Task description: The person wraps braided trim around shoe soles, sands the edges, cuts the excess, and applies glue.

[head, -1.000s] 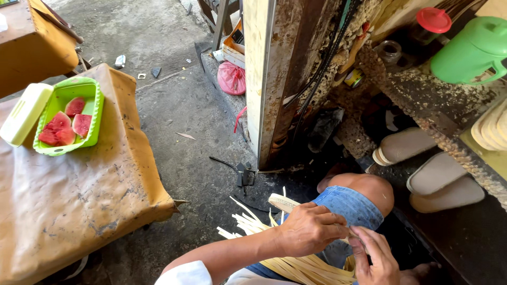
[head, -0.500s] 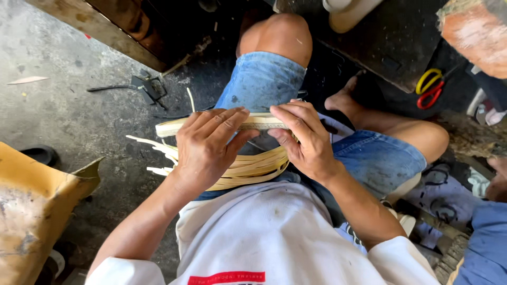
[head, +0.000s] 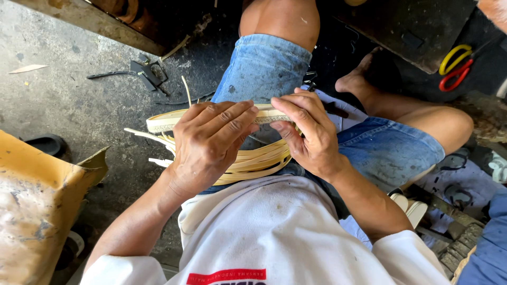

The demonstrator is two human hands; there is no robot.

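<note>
A flat pale bamboo strip (head: 163, 122) runs sideways across my lap. My left hand (head: 208, 145) grips it from above near its middle, fingers curled over the top edge. My right hand (head: 306, 134) pinches the same strip at its right part, fingertips almost touching those of the left. Under both hands a bundle of thin yellow bamboo strips (head: 253, 163) lies curved on my denim shorts (head: 264, 68), its loose ends (head: 142, 138) fanning out to the left over the concrete floor.
A worn tan cushion (head: 37, 211) sits at the lower left. Dark metal tools (head: 142, 74) lie on the floor ahead. Yellow-and-red scissors (head: 454, 66) rest at the upper right. A black sandal (head: 45, 143) is at the left, a white sandal (head: 409, 208) by my right leg.
My view dropped from the workshop floor and table to my lap. Both hands now hold the strip level across my knee; in the last half second they barely shifted.
</note>
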